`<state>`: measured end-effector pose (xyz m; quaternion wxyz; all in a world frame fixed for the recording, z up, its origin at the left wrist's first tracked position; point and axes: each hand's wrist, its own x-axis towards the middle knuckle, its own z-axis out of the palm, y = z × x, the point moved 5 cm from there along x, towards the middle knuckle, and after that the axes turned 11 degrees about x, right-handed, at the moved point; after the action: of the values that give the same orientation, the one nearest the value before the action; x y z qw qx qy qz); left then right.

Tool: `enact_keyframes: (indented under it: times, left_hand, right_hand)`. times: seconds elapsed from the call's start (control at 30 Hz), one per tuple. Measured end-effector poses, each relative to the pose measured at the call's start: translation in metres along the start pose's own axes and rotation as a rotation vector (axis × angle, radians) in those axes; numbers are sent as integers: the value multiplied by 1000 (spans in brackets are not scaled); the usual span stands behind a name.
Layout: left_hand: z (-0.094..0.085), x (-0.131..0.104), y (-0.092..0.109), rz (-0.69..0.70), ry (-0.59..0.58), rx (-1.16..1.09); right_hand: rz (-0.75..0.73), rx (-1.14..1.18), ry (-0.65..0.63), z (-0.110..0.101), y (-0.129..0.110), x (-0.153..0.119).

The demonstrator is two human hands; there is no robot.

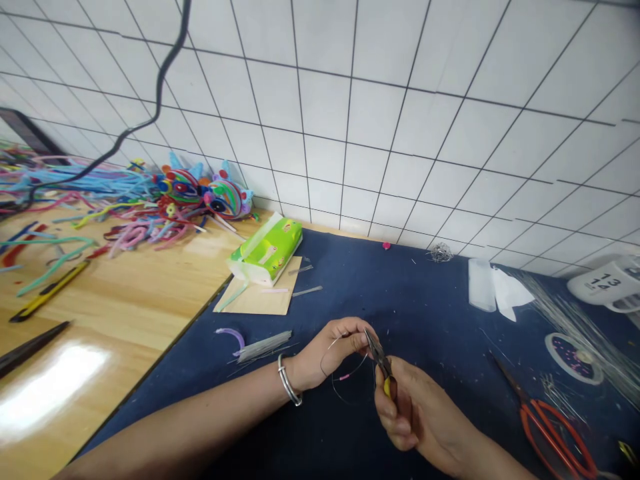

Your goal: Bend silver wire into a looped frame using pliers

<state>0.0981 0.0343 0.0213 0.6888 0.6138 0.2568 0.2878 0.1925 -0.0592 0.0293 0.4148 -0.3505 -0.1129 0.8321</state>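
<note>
My left hand (333, 353), with a silver bangle at the wrist, pinches a thin wire (363, 363) between thumb and forefinger. The wire curls in loops below the fingers, and a small pink piece (345, 378) sits on it. In my right hand (410, 407) is a pair of needle-nose pliers (381, 360) with yellow and dark handles. The pliers' tip meets the left fingertips, where the wire is held. Whether the jaws bite on the wire is too small to tell.
Orange-handled scissors (555, 427), a round dish (574, 359) and long wires lie right. A bundle of cut wires (265, 347), a purple curved piece (233, 339) and a green tissue pack (270, 247) lie left. Pipe cleaners (135, 233) and a cutter (50, 291) cover the wooden table.
</note>
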Motion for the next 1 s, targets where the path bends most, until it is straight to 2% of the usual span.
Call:
enact_keyframes:
  times: [0.33, 1.0]
  left_hand:
    - [-2, 0, 2, -3, 17, 20]
    - [-3, -1, 4, -8, 19, 42]
  right_hand:
    - [-5, 20, -32, 0, 1, -1]
    - [-12, -83, 8, -7, -6, 0]
